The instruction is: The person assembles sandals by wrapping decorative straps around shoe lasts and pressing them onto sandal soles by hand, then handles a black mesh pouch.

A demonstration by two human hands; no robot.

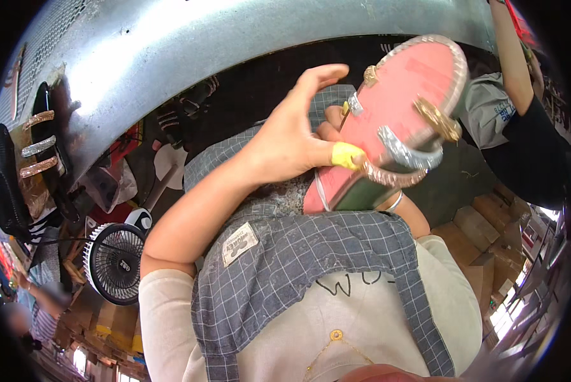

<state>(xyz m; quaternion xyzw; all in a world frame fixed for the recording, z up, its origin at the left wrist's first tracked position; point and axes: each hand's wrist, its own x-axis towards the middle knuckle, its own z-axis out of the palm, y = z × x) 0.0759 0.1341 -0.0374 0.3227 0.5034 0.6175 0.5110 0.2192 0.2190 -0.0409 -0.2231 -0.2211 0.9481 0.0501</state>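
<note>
Under a big curved grey metal hood (234, 38), the pink sparkly-strapped sandal (393, 121) slants toward the upper right, left hand (292, 137) pinching its strap, right hand (330, 124) mostly hidden behind it.
</note>
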